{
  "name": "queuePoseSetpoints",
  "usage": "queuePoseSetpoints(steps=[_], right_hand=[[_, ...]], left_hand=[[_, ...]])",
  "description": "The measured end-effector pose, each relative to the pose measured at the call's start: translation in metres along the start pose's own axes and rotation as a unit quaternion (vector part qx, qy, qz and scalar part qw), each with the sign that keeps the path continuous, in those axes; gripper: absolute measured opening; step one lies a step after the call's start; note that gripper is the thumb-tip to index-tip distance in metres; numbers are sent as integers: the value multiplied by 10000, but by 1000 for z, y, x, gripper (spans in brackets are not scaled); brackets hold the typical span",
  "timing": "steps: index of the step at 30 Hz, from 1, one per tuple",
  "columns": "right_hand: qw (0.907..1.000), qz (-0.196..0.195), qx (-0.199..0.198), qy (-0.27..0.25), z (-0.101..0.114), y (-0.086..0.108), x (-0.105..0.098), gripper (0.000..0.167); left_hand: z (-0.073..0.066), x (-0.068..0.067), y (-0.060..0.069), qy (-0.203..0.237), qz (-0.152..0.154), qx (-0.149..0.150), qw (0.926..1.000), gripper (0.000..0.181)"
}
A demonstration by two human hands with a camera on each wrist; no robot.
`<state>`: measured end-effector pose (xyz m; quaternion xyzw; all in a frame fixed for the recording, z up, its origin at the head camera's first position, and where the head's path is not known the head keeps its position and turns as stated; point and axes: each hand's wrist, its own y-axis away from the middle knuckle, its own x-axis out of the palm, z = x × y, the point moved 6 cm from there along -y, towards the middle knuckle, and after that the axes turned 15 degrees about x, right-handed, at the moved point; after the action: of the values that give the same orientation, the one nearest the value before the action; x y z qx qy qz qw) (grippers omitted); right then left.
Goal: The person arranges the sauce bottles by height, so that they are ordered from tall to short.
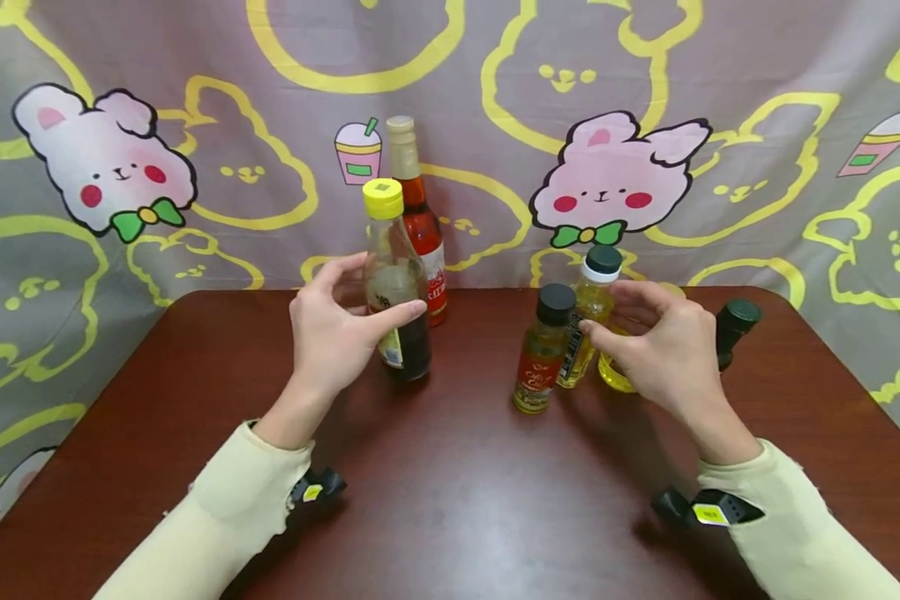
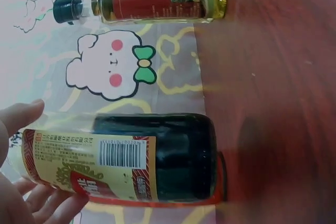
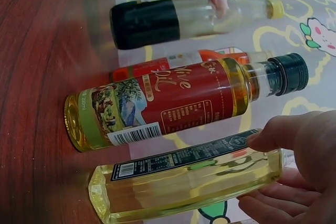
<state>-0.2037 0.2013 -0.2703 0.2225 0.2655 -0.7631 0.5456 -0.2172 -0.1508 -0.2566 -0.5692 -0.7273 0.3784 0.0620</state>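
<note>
My left hand [image 1: 335, 332] grips a clear bottle of dark liquid [image 1: 407, 348] with a yellow cap, thumb on the near side and fingers on the far side. Its barcode label [image 2: 123, 154] shows in the left wrist view. At the right, my right hand [image 1: 667, 346] holds a faceted bottle of pale yellow oil [image 3: 184, 187] between thumb and fingers; its cap is dark green over a white collar. Just left of that stands a small olive oil bottle [image 1: 537, 371] with a red label and black cap. Whether either held bottle touches the table cannot be told.
A tall bottle of red liquid [image 1: 429, 258] stands behind the left-hand bottle. Partly hidden by my right hand are another yellow oil bottle [image 1: 613, 375] and a dark green-capped bottle [image 1: 737, 325]. The brown table [image 1: 450, 492] ends at a patterned curtain [image 1: 480, 167].
</note>
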Motion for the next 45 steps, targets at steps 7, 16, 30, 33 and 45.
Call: queuePoseSetpoints(steps=[7,16,30,33,45], right_hand=[[9998,50,-26,180,-1,2,3,55],[9997,-18,-210,138,-1,1,0,54],[9991,-144,-340,186,2,7,1,52],[9990,-139,-390,150,1,7,1,52],[9990,-106,-432,88,0,7,1,54]], left_hand=[[-5,20,-6,-263,-90,-164,9995,75],[-15,44,-15,-410,-307,-60,9987,72],[-19,76,-20,-620,-408,140,9971,71],[-20,83,-20,-597,-487,171,9969,69],[-13,102,-21,-457,-917,100,9947,69]])
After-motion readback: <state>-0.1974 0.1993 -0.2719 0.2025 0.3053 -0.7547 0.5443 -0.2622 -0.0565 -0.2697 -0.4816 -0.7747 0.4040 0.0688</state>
